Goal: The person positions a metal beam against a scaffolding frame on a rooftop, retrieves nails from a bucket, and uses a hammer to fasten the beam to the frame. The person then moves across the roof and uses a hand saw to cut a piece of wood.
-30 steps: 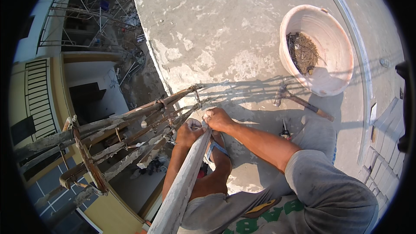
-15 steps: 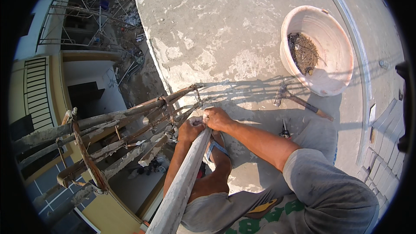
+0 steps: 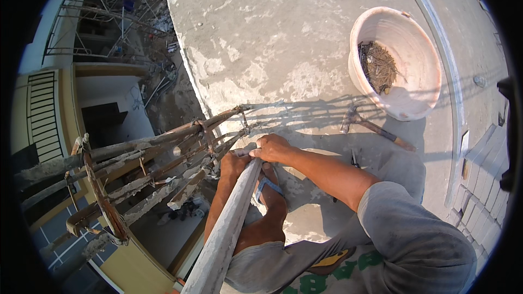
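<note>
Evidently both hands meet at the far end of a pale, crusted pole (image 3: 231,220), the left hand (image 3: 232,165) and right hand (image 3: 273,148) bunched close together with fingers curled; whether anything small is pinched between them I cannot tell. The handling there looks unfinished, though how much is done or left doesn't show. The left forearm runs nearly straight up along the pole's left side, while the right slants in from the right. Beyond lie caked bars (image 3: 177,132) to the left, a hammer (image 3: 377,127) and a tub (image 3: 419,60) to the right.
</note>
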Demonstrator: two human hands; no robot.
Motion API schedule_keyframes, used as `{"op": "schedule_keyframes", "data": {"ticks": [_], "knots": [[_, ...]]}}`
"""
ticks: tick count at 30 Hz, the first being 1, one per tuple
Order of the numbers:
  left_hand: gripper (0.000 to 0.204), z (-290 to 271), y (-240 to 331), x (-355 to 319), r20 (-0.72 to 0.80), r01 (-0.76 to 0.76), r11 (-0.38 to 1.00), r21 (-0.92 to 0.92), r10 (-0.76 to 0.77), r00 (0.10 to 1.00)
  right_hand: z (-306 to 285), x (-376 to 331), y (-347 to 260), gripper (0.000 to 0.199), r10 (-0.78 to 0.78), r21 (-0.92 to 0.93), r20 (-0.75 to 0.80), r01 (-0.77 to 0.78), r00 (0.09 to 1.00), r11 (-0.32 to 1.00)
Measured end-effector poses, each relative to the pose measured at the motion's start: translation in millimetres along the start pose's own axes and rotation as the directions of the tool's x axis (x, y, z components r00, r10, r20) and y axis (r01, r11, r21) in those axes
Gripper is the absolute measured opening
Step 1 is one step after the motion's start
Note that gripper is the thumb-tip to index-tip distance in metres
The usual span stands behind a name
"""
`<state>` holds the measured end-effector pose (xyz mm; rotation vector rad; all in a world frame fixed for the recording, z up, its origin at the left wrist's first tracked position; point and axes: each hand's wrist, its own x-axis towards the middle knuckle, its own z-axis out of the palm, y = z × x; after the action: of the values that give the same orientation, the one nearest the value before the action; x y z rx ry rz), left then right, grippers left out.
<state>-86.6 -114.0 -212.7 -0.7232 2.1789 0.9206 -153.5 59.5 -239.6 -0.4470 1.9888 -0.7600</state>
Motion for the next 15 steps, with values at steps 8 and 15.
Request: {"op": "schedule_keyframes", "data": {"ticks": [8,15], "knots": [[0.023,5,-10,1,-0.020,-0.037,0.997,-0.067,0.036,0.999,-76,-92,103,0.024,-0.395,-0.534,-0.288,0.196,0.872,0.822],[0.021,2,-4,-6,-0.045,-0.131,0.991,0.008,0.131,0.990,-89,-157,119,0.036,0.104,-0.473,-0.541,-0.404,0.835,0.783]]}}
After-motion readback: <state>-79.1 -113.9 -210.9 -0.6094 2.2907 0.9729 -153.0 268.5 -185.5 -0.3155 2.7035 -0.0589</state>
